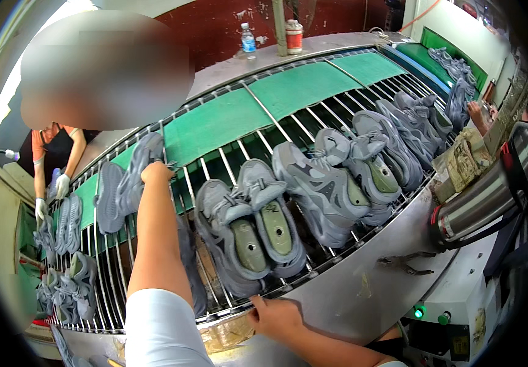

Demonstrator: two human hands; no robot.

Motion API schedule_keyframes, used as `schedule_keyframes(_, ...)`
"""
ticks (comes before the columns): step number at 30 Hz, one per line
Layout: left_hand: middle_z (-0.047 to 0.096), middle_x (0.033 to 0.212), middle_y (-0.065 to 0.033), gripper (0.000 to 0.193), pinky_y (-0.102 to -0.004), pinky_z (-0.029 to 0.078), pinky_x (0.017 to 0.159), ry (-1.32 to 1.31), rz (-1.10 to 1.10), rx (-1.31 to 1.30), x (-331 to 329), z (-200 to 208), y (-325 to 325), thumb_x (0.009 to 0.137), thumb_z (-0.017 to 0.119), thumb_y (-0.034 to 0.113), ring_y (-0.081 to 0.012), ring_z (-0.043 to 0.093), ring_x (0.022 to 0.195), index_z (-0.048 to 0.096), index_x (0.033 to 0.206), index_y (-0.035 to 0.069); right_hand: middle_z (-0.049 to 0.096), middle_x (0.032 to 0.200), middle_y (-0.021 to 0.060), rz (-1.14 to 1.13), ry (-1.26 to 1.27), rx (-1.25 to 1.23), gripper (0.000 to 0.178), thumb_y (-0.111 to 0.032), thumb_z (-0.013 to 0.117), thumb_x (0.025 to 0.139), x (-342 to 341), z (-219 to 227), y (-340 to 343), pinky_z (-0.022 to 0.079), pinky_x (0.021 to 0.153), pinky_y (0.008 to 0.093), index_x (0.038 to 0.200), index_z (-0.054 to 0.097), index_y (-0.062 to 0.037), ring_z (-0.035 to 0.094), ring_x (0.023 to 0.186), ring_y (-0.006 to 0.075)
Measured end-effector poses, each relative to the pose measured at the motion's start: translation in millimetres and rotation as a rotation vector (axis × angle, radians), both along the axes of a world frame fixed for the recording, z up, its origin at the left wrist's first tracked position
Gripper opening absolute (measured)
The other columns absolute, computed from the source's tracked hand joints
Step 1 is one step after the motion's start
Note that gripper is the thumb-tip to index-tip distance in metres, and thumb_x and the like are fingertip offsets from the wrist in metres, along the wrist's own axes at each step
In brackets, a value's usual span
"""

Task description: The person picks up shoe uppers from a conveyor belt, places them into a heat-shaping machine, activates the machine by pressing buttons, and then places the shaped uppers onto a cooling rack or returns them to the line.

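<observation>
My left arm stretches forward over the curved rod conveyor [279, 129]. The left hand [157, 174] is closed on a grey sneaker [141, 164], tilted up beside another grey shoe lying with its patterned sole showing [110, 197]. At the near rim my right hand [278, 317] rests with loosely bent fingers apart, nothing visible in them. Its fingertips are close to the heel of an upright pair of grey sneakers [253, 235] with green insoles. Partly hidden behind my left forearm is another grey shoe [191, 263].
More grey sneakers [349, 177] line the rods to the right. Across the conveyor, a gloved co-worker [56, 159] handles shoes. Pliers [406, 263] and a steel flask [478, 196] are on the right. A bottle [248, 40] and a red-white container [293, 38] stand on the far ledge.
</observation>
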State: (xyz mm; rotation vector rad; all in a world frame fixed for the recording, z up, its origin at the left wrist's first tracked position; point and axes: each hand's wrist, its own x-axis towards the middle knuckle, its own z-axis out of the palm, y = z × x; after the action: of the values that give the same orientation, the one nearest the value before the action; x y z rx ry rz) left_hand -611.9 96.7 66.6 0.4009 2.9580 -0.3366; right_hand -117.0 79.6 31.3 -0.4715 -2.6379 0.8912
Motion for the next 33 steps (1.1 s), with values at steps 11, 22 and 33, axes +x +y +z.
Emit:
schedule_keyframes(11, 0.055, 0.059, -0.0137, 0.028, -0.0393, 0.040, 0.048, -0.109, 0.369, 1.355, 34, 45, -64, 0.075, 0.058, 0.026, -0.0245, 0.050, 0.044, 0.063, 0.072, -0.002, 0.057, 0.054, 0.0071, -0.095, 0.021, 0.126, 0.028, -0.020, 0.062, 0.072, -2, 7, -11, 0.048, 0.046, 0.0395, 0.099, 0.061, -0.0105, 0.058, 0.046, 0.0266)
schedule_keyframes(22, 0.055, 0.055, -0.0026, 0.016, -0.0261, 0.030, 0.035, -0.584, -0.122, 1.757, 340, 293, -160, 0.078, 0.056, 0.015, -0.0111, 0.045, 0.038, 0.063, 0.072, 0.003, 0.063, 0.102, 0.0156, -0.107, 0.415, -0.409, 0.062, -0.040, 0.070, 0.075, 30, 63, -36, 0.051, 0.075, 0.0421, 0.125, 0.051, -0.0096, 0.063, 0.089, 0.0301)
schedule_keyframes(33, 0.051, 0.057, -0.0023, 0.021, -0.0285, 0.032, 0.052, -1.828, -0.821, 1.358, 635, 345, -245, 0.072, 0.062, 0.012, -0.0100, 0.043, 0.054, 0.053, 0.056, 0.002, 0.052, 0.130, 0.0167, 0.035, 1.045, -1.824, 0.053, -0.038, 0.045, 0.091, 363, 281, -136, 0.043, 0.100, 0.0465, 0.135, 0.045, -0.0074, 0.055, 0.114, 0.0317)
